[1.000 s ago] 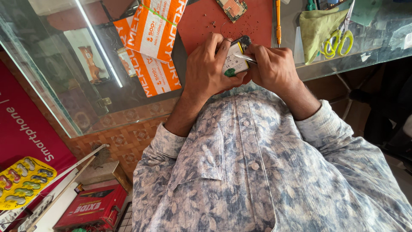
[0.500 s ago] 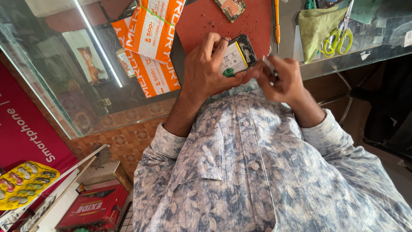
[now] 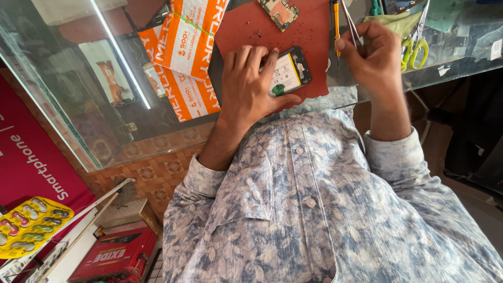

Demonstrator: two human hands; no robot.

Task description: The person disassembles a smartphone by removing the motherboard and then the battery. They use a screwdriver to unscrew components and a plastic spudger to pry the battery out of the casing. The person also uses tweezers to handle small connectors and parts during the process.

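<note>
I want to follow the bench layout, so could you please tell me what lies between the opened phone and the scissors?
In the head view, between the opened phone and the scissors lies the right hand holding tweezers, with a yellow-handled tool on the mat's edge.

Left hand [image 3: 250, 86] extended forward, palm down, fingers spread and bent, thumb angled out to the right, forearm bare to a rolled sleeve. Right hand [image 3: 373, 57] raised further forward and well apart, fingers curled inward in a pinch, wrist straight, sleeve at mid-forearm.
</note>
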